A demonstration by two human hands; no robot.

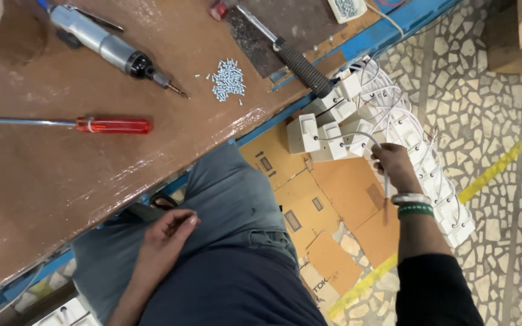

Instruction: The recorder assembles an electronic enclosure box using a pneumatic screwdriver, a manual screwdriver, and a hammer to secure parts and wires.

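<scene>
Many white boxes (333, 130) piled on floor beside bench (61, 175). Right hand (394, 166) closed on white wire (357, 136) among them. Left hand (167, 232) idle on thigh, fingers loosely curled, empty. Best gripped near box, lifted slowly to avoid tangling.

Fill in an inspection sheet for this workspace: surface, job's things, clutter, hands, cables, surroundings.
Surface: brown workbench with a blue edge, worn and glossy.
Job's things: pile of white plastic units with thin white wires, on the floor beside the bench.
Clutter: red-handled screwdriver, powered screwdriver, heap of small screws, black-handled tool.
Hands: right hand reaches into the pile, closed on a white wire; left hand rests on the lap, holding nothing.
Cables: thin white wires tangled among the units.
Surroundings: flattened cardboard, stone-chip floor with a yellow line.
</scene>
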